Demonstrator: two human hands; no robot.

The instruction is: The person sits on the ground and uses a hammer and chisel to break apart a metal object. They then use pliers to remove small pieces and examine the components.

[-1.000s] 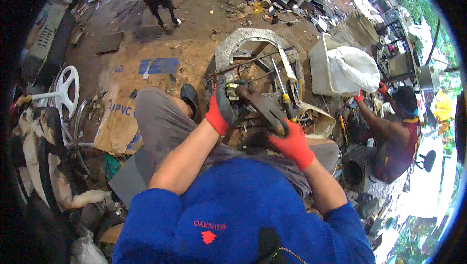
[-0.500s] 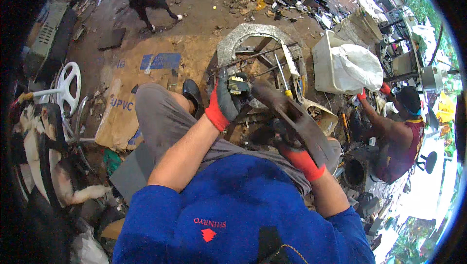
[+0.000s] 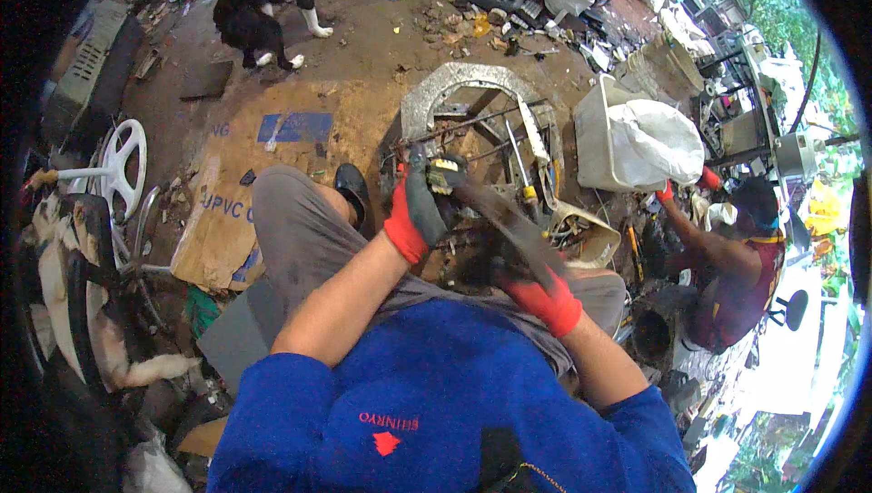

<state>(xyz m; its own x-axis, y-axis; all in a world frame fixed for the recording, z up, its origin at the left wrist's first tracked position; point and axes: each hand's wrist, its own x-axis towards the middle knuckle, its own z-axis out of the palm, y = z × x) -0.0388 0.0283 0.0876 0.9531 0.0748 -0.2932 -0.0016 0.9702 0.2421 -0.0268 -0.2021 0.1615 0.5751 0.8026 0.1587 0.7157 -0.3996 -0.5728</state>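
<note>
Head view, from beside the worker: the left hand (image 3: 422, 200), in a dark-grey glove with red cuff, is closed around a small, blocky, dark-and-yellowish piece (image 3: 445, 175), held above the lap before a grey, speckled, angular metal frame (image 3: 420, 98). The right hand (image 3: 516, 277), in a red-and-dark glove, is at the lower end of a long, dark, flat tool (image 3: 509, 220); blur hides how tightly its fingers close. The step in hand appears to be working the tool at the piece; contact cannot be confirmed. The next move calls for a steady left grip, fingers clear of the tool. The piece looks ridged; the tool, plain and blurred.
</note>
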